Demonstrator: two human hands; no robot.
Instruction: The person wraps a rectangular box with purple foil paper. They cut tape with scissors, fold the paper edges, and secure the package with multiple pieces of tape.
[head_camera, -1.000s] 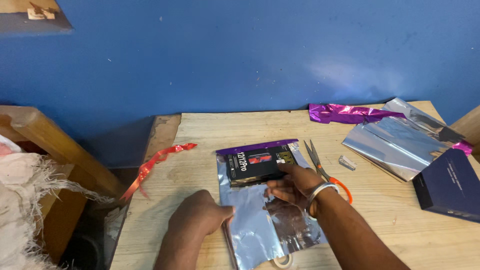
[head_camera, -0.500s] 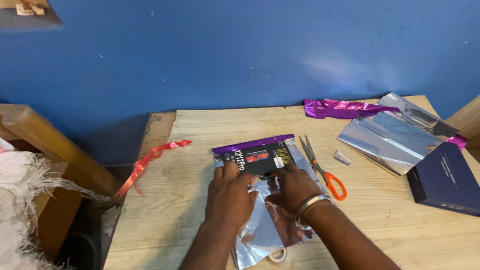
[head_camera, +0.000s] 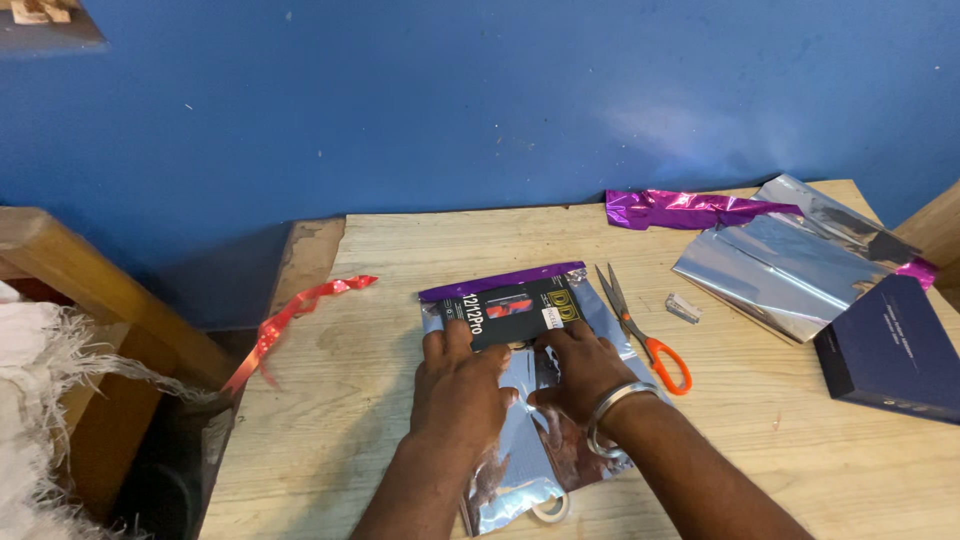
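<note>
Now that the left hand (head_camera: 458, 385) has joined the right hand (head_camera: 580, 375), both press flat, fingers spread, on the small black rectangular box (head_camera: 512, 312) atop shiny silver wrapping foil (head_camera: 520, 440), clamping nothing.

Scissors (head_camera: 640, 325) with orange handles lie just right of the hands; beyond them, a small clip (head_camera: 682, 308), folded silver foil sheets (head_camera: 775, 272), purple foil (head_camera: 690, 209) and 1 dark box (head_camera: 890, 350). Red ribbon (head_camera: 295, 315) lies left.

L hand (head_camera: 458, 375) now on box (head_camera: 512, 311).
</note>
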